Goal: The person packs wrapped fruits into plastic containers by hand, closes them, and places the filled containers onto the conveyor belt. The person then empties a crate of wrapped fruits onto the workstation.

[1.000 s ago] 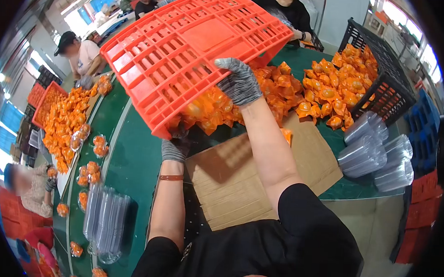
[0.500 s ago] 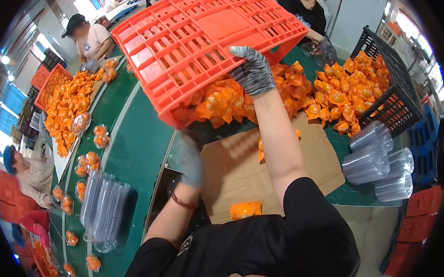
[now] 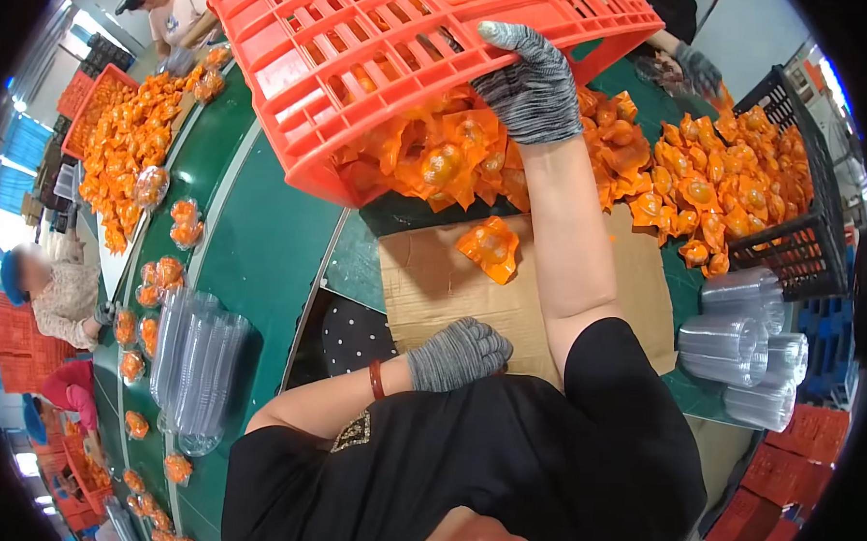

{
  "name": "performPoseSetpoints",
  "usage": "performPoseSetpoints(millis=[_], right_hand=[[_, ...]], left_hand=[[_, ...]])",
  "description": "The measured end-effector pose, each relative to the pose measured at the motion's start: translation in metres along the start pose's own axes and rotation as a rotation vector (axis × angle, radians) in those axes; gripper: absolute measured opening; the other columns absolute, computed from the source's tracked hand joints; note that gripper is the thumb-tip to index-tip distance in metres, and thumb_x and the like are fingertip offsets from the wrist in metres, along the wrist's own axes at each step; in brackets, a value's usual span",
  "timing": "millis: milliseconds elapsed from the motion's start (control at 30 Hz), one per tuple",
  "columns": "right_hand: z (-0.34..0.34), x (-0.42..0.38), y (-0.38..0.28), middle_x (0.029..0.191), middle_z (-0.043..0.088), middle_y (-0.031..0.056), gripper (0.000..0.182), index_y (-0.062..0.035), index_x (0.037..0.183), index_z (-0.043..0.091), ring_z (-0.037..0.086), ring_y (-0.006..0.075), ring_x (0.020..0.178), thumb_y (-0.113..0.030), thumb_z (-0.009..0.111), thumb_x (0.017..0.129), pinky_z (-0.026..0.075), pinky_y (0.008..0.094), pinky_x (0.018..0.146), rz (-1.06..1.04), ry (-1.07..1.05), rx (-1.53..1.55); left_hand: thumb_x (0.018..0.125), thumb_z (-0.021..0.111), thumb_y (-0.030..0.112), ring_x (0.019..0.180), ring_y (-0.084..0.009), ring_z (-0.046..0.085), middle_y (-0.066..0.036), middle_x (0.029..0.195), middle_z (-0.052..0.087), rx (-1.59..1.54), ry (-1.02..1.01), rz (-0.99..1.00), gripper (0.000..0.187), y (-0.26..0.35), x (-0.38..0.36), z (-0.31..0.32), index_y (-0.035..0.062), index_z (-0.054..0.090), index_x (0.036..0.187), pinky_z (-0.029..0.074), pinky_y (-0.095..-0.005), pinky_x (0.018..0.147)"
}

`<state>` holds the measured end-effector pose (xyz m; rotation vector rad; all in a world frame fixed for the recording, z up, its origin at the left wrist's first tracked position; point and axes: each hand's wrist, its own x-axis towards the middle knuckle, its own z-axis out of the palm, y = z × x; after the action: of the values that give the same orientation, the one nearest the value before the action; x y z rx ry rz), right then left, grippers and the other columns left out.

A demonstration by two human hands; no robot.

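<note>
- Left hand (image 3: 459,353), grey knit glove, sat closest to the body, fingers curled into a loose fist over the near edge of the cardboard sheet (image 3: 433,285); couldn't tell if anything was inside it.
- 1 cardboard sheet lay flat on the green table (image 3: 260,253). 1 orange packet (image 3: 490,249) lay on it alone, just below the crate's lip.
- Right hand (image 3: 531,81), also gloved, reached up w/ fingers hooked thru the grid of the red crate (image 3: 384,65), gripping it tight.
- Crate was 1, tipped bottom-up, open side facing down & away; orange packets spilled from under it in a heap (image 3: 458,160) – too many to count.
- Right of that, 1 black crate (image 3: 803,238) tilted on its side, more orange packets pouring out.
- Clear cup stacks (image 3: 749,352) at right, approx 3 lying sideways; another bundle of clear cups (image 3: 197,367) at left on the belt.
- Far left: 1 more red crate (image 3: 88,101) w/ packets, plus small filled cups dotted along the belt.
- 3 other people visible: 1 at left edge, 1 w/ cap at top left, 1 gloved hand (image 3: 699,69) at top right.
</note>
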<state>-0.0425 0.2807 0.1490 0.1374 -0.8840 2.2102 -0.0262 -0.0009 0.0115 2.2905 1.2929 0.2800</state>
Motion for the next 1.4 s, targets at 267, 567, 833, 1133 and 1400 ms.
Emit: performPoseSetpoints(millis=[267,567,833,1133,1400], right_hand=[[0.028,0.001,-0.001,0.112,0.071,0.0114,0.049,0.0023,0.123,0.06,0.072,0.0212,0.097,-0.011,0.079,0.079,0.063,0.0287,0.079,0.004,0.017,-0.011],[0.028,-0.006,-0.002,0.109,0.073,0.0124,0.042,0.0006,0.117,0.066,0.073,0.0243,0.098,-0.012,0.079,0.079,0.063,0.0339,0.083,0.025,0.069,-0.033],[0.01,-0.044,-0.008,0.098,0.075,0.0108,0.024,-0.0027,0.099,0.074,0.075,0.0213,0.092,-0.013,0.078,0.078,0.066,0.0355,0.076,-0.021,0.148,-0.082],[-0.023,-0.094,-0.007,0.121,0.069,0.0157,0.055,0.0033,0.128,0.06,0.069,0.0314,0.111,0.0,0.073,0.075,0.06,0.0458,0.097,-0.013,0.271,0.01],[-0.074,-0.133,0.002,0.133,0.063,0.0151,0.073,0.001,0.14,0.052,0.065,0.0316,0.118,-0.001,0.072,0.07,0.055,0.0485,0.104,-0.1,0.233,-0.035]], left_hand=[[0.089,0.061,0.017,0.083,-0.0393,0.067,-0.018,0.103,0.06,-0.048,-0.072,-0.063,0.029,-0.024,0.002,-0.024,0.0037,0.054,0.114,0.055,-0.0484,0.072],[0.092,0.062,0.012,0.087,-0.0426,0.059,-0.021,0.097,0.061,-0.061,0.757,-0.418,0.016,-0.083,0.023,-0.031,0.0031,0.057,0.104,0.051,-0.0472,0.077],[0.058,0.087,0.063,0.123,-0.0398,0.049,-0.018,0.133,0.05,0.192,0.921,-0.226,0.102,-0.077,0.033,-0.038,0.0179,0.054,0.144,0.036,-0.0616,0.105],[0.071,0.08,0.059,0.125,-0.0329,0.054,-0.016,0.136,0.054,0.48,0.636,-0.207,0.089,-0.078,0.033,-0.05,0.0197,0.053,0.146,0.041,-0.0562,0.104],[0.08,0.076,0.049,0.133,-0.0245,0.052,-0.011,0.138,0.058,0.566,0.628,-0.057,0.077,-0.103,0.038,-0.053,0.0155,0.052,0.145,0.042,-0.0524,0.108]])
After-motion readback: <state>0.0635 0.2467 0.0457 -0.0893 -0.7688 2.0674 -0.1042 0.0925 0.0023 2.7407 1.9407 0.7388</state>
